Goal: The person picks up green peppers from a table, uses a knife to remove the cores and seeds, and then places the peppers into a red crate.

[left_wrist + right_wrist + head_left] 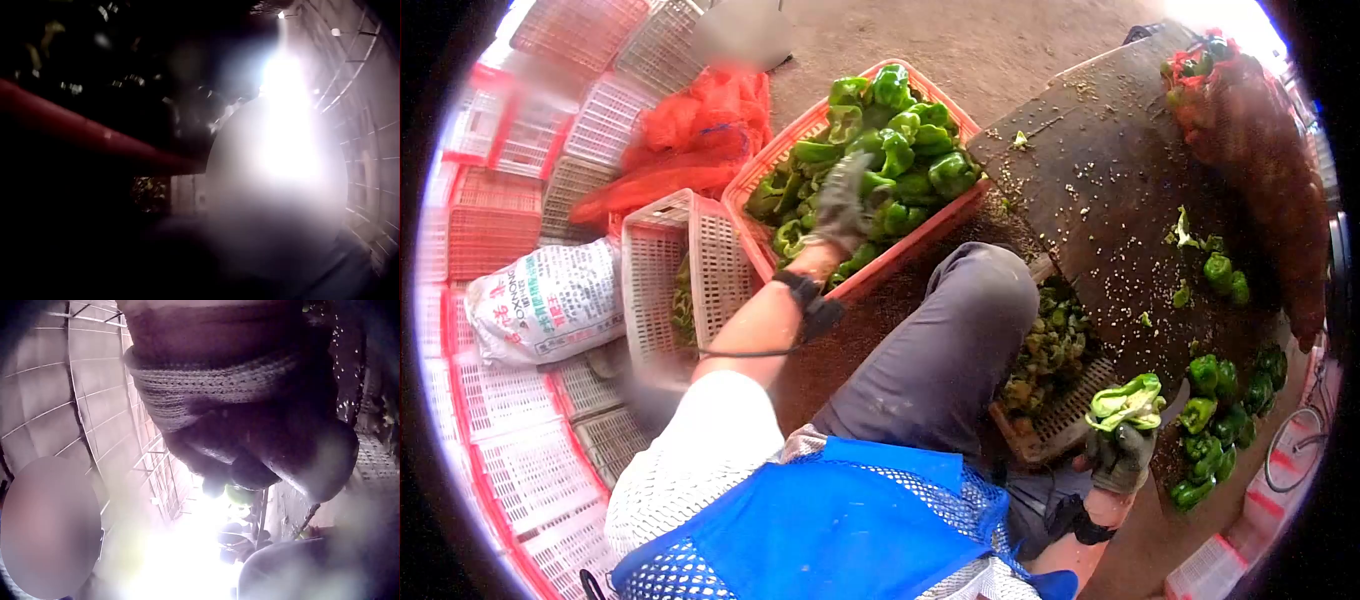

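Head view, right hand (1120, 458) gripping cut pepper (1128, 402), left hand (842, 205) at peppers (952, 175), grip unclear.

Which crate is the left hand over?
The coral-pink crate heaped with green peppers: the left hand, blurred, is over that heap. The pale crate beside it shows no such heap and has no hand over it.

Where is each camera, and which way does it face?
Head: on the head, forward and down at green bell peppers in a pink plastic crate; gloved left hand, gloved right hand, arms, legs show.
Left wrist: on that wrist, toward a long red bar; no hand discernible.
Right wrist: on that wrist, toward the right hand, which head shows too.
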`<state>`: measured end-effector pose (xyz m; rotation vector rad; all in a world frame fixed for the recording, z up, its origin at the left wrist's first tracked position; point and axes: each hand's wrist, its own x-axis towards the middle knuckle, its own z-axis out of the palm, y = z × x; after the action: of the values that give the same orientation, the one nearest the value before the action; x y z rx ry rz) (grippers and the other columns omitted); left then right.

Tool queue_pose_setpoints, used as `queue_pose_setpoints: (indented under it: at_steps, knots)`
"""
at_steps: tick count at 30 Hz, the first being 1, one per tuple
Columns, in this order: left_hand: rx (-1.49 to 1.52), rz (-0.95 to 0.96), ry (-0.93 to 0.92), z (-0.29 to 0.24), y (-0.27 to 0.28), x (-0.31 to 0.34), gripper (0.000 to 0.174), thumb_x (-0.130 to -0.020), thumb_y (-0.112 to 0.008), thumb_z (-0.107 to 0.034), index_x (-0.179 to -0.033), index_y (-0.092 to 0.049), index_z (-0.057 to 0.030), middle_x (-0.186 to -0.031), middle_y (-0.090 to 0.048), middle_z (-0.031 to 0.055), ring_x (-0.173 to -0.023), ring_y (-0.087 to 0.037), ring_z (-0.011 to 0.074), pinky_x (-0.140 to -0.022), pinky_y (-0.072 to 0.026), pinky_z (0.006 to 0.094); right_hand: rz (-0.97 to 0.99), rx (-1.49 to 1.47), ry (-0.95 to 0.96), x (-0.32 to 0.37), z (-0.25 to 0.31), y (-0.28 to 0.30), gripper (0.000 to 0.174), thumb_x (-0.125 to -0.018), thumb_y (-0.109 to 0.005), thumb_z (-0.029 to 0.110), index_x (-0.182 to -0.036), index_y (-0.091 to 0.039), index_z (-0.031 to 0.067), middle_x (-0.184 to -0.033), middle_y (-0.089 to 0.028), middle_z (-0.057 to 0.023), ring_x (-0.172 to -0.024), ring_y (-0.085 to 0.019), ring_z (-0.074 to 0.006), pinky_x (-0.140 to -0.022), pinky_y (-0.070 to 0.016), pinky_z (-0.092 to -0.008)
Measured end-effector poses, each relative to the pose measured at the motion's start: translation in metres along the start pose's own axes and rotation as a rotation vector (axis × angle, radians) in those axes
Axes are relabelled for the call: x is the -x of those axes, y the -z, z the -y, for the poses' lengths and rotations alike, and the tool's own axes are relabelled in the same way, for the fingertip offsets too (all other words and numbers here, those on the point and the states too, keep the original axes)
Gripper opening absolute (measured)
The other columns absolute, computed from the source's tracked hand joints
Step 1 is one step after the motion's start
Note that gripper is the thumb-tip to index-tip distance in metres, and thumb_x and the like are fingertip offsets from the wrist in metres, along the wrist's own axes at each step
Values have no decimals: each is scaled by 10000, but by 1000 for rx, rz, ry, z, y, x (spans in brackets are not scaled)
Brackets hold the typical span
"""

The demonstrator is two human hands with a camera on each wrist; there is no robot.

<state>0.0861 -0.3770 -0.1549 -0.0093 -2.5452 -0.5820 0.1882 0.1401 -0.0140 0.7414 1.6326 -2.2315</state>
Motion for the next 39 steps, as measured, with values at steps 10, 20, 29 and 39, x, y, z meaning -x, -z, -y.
queue_pose_setpoints:
  at_steps: [10,20,29,39]
  knots:
    - [213,523,353,18,-3,-34,634,-909,-599,-471,-1410,-422,-124,-1365,-453,255,-1240,-470,349,-1021,-395,412,69,-11,7,31,24,-54,680,-708,-714,106,-1315,-414,33,-978,-634,-165,-687,-650,-274,-478,-553,-370]
    - [1351,960,662,-259,90,-94,208,-883,-678,-126,-1041,-668,8,-903,-684,68,-722,-632,114,-663,-519,241,-46,538,661,14,27,-75,1018,-658,-856,210,-1467,-247,103,-1136,-597,-100,-987,-617,-228,-882,-527,-357]
    - [1095,1704,373,-384,-4,-86,492,-840,-728,-440,-1054,-688,2,-879,-689,30,-818,-607,89,-736,-498,251,-359,860,833,15,21,-46,506,-860,-666,126,-1301,-423,79,-1081,-641,-131,-931,-644,-253,-833,-521,-357]
    - [1525,1663,422,-379,-56,-95,630,-803,-783,-196,-1327,-478,-26,-1238,-607,68,-1113,-597,187,-991,-466,349,-339,806,822,-25,53,-33,768,-701,-808,146,-1361,-422,73,-1228,-585,-158,-1090,-611,-313,-920,-510,-383]
